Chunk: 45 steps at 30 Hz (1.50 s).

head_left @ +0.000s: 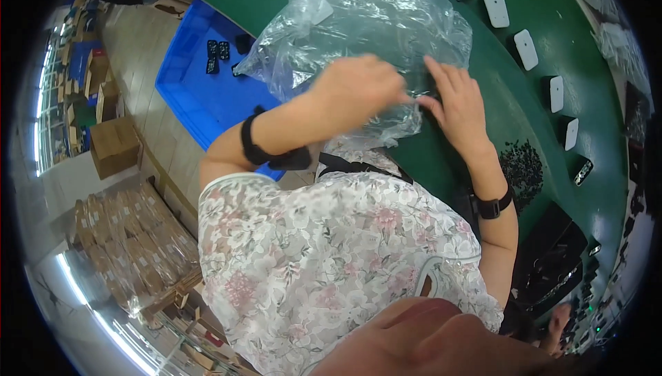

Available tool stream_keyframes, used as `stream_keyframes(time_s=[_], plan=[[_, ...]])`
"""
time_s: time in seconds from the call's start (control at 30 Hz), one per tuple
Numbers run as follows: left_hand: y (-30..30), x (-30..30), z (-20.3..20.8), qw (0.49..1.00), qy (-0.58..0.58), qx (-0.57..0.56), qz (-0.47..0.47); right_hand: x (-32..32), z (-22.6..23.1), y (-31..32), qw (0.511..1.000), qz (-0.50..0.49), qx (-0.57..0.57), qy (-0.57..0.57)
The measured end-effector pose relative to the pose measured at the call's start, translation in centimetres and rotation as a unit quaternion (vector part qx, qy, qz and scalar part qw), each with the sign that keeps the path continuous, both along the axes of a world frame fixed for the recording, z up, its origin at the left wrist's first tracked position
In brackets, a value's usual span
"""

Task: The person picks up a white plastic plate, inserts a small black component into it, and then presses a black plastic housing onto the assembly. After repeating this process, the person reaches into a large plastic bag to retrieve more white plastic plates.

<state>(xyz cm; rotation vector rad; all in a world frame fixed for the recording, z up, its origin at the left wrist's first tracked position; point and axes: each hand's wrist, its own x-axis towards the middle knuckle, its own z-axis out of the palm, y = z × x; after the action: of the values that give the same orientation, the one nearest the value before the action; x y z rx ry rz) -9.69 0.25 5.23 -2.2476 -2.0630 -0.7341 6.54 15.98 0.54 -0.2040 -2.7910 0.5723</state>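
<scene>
A large crumpled clear plastic bag (358, 24) lies on the green belt (524, 121) in front of me. My left hand (362, 86) is closed, pinching the bag's lower edge. My right hand (458, 104) presses on the same edge with its fingers spread flat over the plastic, touching the left hand's fingertips. Both wrists carry black bands. What the bag holds cannot be made out.
Several white rectangular parts (525, 48) lie in a row along the belt, with a pile of small black pieces (522, 166) and black trays (552, 245) to the right. A blue crate (200, 93) with small black parts stands on the floor at left, cardboard boxes (114, 145) beyond.
</scene>
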Motion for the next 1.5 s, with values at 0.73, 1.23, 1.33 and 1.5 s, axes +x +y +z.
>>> stream_keyframes(time_s=[0.73, 1.23, 1.33, 1.5], plan=[[2.0, -12.5, -9.0, 0.930, 0.222, -0.017, 0.293, -2.6, 3.1, -0.5, 0.956, -0.098, -0.273, 0.039], [3.9, -16.4, -13.4, 0.908, 0.323, -0.084, 0.255, -3.8, -1.0, 0.4, 0.978, -0.092, -0.109, 0.153], [3.5, -16.9, -13.9, 0.864, 0.380, 0.097, 0.315, -4.1, -0.9, -0.8, 0.983, -0.089, -0.098, 0.128], [3.8, -17.1, -15.3, 0.875, 0.323, -0.077, 0.352, -5.7, -2.2, -1.0, 0.978, -0.110, -0.070, 0.166]])
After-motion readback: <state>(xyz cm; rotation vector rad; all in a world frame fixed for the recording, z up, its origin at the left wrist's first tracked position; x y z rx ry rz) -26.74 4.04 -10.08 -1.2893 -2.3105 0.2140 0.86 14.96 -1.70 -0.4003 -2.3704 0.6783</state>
